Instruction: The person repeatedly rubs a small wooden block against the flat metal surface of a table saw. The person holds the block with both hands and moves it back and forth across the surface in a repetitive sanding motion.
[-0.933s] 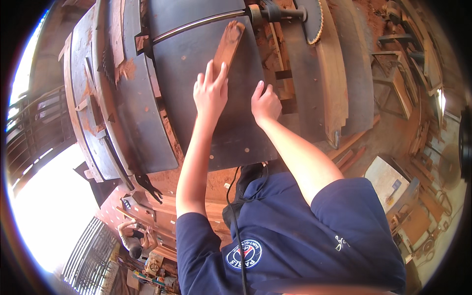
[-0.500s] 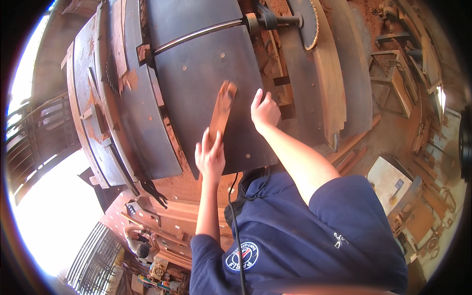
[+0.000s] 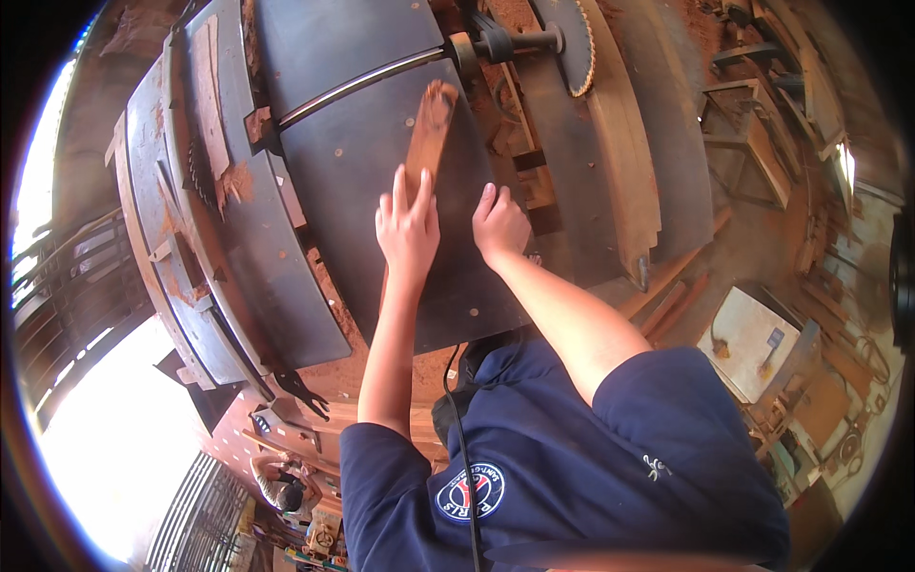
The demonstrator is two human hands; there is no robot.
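A reddish-brown strip of wood (image 3: pixel 427 138) lies over a dark metal machine table (image 3: pixel 334 181), its far end rough and dark-marked. My left hand (image 3: pixel 408 229) is on the near end of the strip, fingers along its top face and the thumb side partly hidden. At the table's right edge my right hand (image 3: pixel 502 227) is curled closed, thumb up. Whatever its fingers may be wrapped round is hidden from this view. The wood strip does not touch the right hand.
A toothed circular saw blade (image 3: pixel 565 43) sits on a shaft (image 3: pixel 529 41) at the far right, beside a long wooden beam (image 3: pixel 624 143). Another toothed blade (image 3: pixel 198 173) shows on the left. A black cable (image 3: pixel 459 429) hangs over my shirt. Another person (image 3: pixel 286 484) is at lower left.
My left hand and the wood strip have moved away from me, farther across the table. My right hand stays closed near the table's edge. The whole view has shifted slightly.
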